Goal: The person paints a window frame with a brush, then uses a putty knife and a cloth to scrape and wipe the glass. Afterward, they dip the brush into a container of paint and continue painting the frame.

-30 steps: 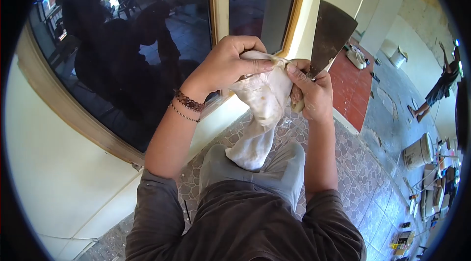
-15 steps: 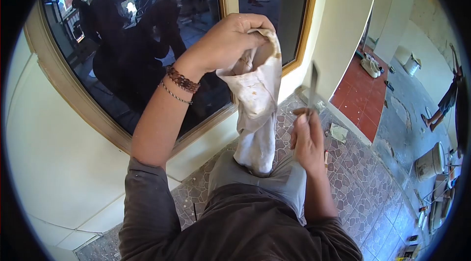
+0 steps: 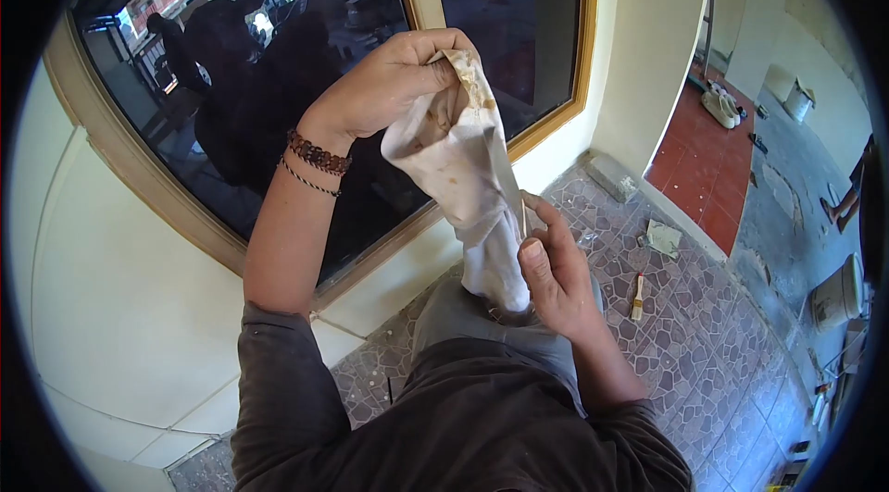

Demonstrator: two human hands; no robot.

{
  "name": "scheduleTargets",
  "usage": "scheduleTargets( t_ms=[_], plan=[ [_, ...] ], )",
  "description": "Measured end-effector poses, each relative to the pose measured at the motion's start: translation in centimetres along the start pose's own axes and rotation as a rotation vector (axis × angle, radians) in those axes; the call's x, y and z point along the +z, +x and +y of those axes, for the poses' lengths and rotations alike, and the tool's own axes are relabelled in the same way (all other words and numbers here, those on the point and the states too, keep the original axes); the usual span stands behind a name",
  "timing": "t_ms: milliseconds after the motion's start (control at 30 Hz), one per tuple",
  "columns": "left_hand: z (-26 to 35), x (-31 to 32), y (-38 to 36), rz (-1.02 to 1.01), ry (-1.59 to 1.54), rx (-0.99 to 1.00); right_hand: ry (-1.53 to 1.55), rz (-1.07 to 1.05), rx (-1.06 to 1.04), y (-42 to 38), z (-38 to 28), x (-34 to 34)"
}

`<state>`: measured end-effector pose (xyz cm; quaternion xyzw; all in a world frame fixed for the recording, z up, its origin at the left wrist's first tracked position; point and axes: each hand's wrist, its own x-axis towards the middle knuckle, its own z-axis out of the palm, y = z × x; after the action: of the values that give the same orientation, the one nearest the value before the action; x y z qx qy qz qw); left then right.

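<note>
A stained whitish cloth (image 3: 460, 173) hangs from my left hand (image 3: 394, 80), whose fingers are closed on its gathered top edge. Its upper part gapes open in folds, and the lower end reaches down to my lap. My right hand (image 3: 560, 284) is beside the lower half of the cloth, closed around the handle of a thin blade (image 3: 507, 179). The blade points up along the cloth's right side, seen nearly edge-on. Fingers and thumb hide most of the handle.
A wood-framed dark window (image 3: 250, 85) stands close on the left. On the patterned floor tiles lie a brush (image 3: 638, 298) and a pale flat piece (image 3: 663, 238). Shoes (image 3: 720, 109) rest on red tiles; a bucket (image 3: 838, 293) and another person's legs (image 3: 841, 205) are at far right.
My left hand and the top of the cloth have shifted left. My right hand has moved left and slightly down, bringing the blade from clear of the cloth to its right side.
</note>
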<state>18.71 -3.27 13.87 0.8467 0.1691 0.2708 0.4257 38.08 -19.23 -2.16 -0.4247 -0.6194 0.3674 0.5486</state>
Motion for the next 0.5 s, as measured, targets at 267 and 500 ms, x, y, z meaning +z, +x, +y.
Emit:
scheduleTargets(
  t_ms=[267,500],
  plan=[
    [0.0,-0.1,0.0,0.003,-0.14,0.066,0.085,-0.137,0.078,0.4,0.2,-0.5],
    [3.1,2.7,-0.8,0.084,0.338,0.12,0.091,0.098,0.101,0.6,-0.2,1.4]
  ],
)
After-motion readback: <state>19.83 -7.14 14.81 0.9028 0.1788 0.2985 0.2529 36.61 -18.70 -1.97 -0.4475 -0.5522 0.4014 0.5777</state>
